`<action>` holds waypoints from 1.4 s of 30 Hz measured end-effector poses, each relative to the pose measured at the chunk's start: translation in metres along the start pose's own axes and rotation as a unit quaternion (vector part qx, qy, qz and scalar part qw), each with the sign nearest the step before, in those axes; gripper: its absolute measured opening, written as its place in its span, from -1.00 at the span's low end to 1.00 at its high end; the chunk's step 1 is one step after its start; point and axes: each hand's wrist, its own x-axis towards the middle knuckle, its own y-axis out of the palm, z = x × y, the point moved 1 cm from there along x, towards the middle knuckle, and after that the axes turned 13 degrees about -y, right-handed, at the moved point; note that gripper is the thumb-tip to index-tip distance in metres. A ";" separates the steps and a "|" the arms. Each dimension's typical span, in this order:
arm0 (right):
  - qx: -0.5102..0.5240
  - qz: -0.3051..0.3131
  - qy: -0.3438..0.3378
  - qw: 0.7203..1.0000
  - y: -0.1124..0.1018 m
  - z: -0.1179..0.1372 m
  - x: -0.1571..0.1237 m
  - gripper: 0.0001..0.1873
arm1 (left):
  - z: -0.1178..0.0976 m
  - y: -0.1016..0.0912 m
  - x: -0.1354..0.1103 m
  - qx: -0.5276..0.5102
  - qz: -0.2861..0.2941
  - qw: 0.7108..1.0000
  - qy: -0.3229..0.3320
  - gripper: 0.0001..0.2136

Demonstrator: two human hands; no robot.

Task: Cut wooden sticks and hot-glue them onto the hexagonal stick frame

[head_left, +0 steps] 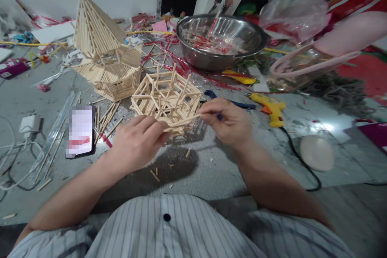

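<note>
A wooden stick frame (160,98), with several short uprights, sits in the middle of the table. Across its front edge runs a thin wooden stick (186,121). My right hand (228,123) pinches the stick's right end between thumb and fingertips. At the stick's left end, my left hand (140,139) is closed with curled fingers; its fingertips are partly hidden against the frame's front left. Behind stands a larger stick model with a tall pointed roof (96,28). Blue-handled pliers (242,105) lie just beyond my right hand.
Right of the pliers lies a yellow glue gun (270,109) with a black cord. A metal bowl (193,58) holds red-and-clear wrappers. Loose sticks (107,119) and a phone (81,129) lie at left, near a white charger (29,124). A pale rounded object (317,153) sits at right.
</note>
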 end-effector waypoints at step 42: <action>0.001 -0.061 0.110 0.992 0.012 -0.058 -0.016 -0.91 | -0.008 0.007 0.007 0.167 0.166 0.966 -0.104 -0.57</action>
